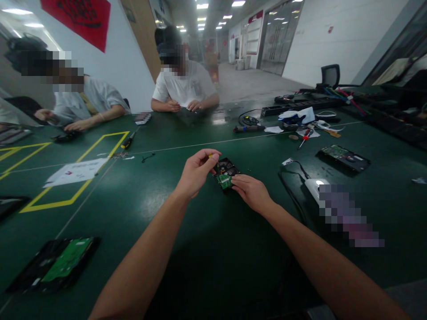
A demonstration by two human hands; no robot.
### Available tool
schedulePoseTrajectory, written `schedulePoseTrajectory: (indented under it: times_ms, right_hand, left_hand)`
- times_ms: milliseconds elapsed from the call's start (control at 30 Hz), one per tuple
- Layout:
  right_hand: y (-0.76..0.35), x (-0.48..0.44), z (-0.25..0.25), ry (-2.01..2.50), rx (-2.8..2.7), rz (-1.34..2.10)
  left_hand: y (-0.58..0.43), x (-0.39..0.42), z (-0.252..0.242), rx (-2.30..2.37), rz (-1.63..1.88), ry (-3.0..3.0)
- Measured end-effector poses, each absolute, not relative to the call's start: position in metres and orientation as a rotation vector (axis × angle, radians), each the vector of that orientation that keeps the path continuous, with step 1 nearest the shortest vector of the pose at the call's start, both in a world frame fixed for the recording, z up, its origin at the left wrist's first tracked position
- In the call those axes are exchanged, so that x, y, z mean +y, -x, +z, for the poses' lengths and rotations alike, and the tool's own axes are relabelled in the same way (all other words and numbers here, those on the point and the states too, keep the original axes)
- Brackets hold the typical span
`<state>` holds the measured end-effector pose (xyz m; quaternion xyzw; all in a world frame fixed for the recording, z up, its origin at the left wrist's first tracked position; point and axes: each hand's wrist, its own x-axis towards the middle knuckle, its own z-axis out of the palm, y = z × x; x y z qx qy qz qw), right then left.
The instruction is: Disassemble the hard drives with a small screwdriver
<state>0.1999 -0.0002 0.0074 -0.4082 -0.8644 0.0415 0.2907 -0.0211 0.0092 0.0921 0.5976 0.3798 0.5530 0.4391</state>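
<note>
A hard drive [227, 165] lies on the green table in front of me, its black casing and a green circuit board [224, 181] facing up. My left hand [197, 172] is over its left side, thumb and fingertips pinched on a small yellow-ended tool [211, 156]. Most of that tool is hidden by the fingers, so its exact kind does not show. From the right, my right hand [252, 192] grips the drive's near right edge, fingertips on the board.
Another hard drive [345, 158] lies at right, and one with a green board [66, 262] at near left. A white device [313, 189] with a black cable sits right of my hand. Screwdrivers [128, 141] and a paper sheet [76, 172] lie farther off. Two people [188, 84] sit across.
</note>
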Motion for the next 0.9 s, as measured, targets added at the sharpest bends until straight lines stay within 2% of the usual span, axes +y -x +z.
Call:
schedulePoseTrajectory:
  times_ms: [900]
  right_hand:
    - [-0.200,0.000,0.006,1.103,-2.289,0.131]
  left_hand:
    - [0.022,0.001,0.104,0.917,1.240,-1.397]
